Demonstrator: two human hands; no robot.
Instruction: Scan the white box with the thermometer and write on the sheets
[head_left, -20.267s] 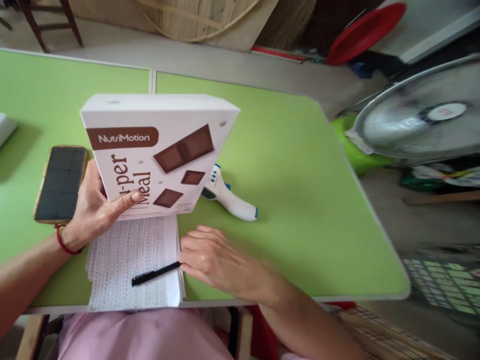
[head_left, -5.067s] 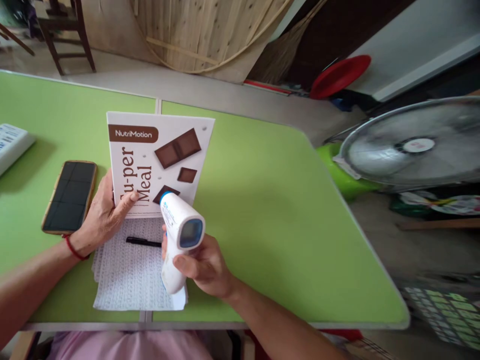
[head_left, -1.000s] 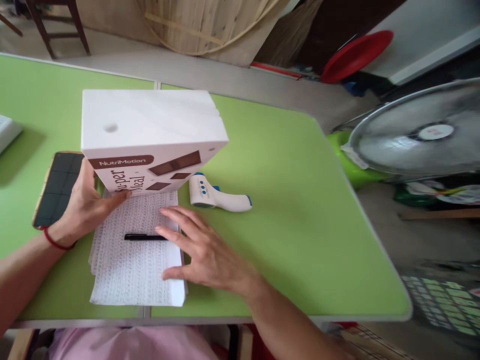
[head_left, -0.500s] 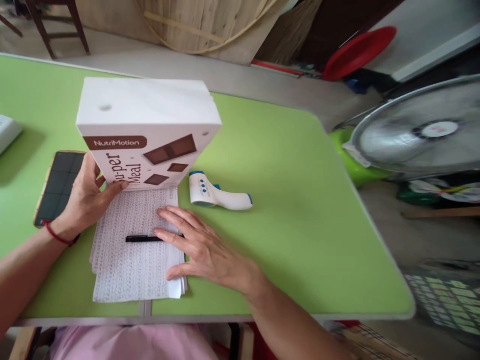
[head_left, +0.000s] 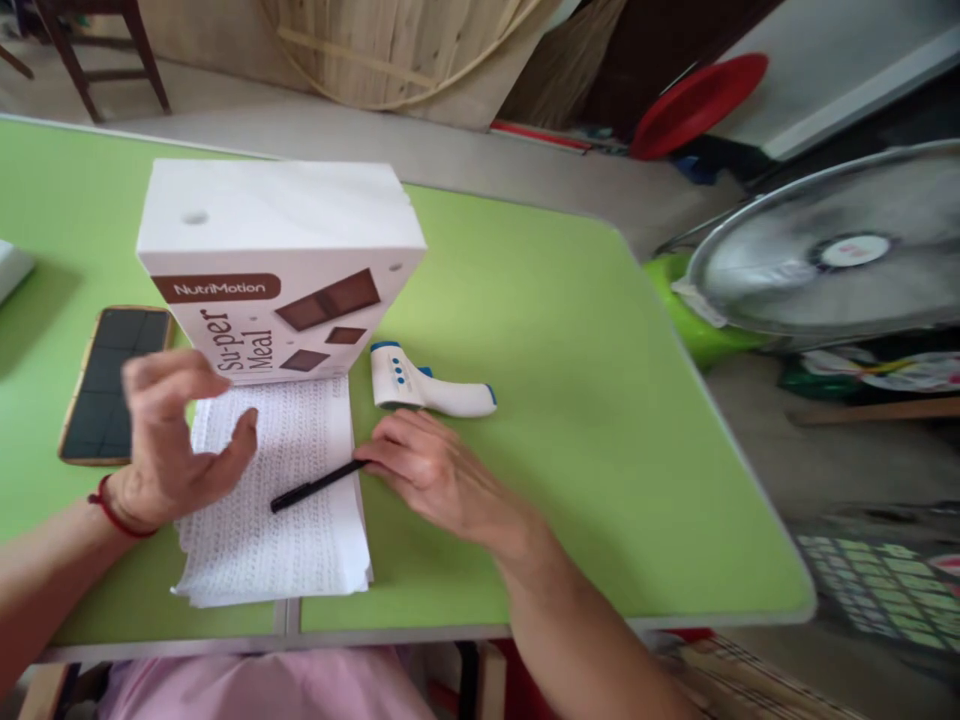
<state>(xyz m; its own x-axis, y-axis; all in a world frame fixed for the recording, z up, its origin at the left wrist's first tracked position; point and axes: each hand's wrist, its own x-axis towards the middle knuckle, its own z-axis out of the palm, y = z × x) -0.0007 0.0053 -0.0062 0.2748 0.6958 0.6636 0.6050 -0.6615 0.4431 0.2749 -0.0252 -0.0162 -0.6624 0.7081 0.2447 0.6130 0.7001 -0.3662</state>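
Black pen aslant, free end left

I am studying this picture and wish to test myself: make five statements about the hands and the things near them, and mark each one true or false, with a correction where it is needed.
1. The right hand holds the black pen. True.
2. The left hand has its thumb and index finger apart. True.
3. Both hands are on the black pen. False: only the right hand is; the left hand holds nothing.
4. The phone lies to the left of the written sheets. True.
5. Nothing lies to the right of the written sheets. False: the white thermometer lies there on the green table.
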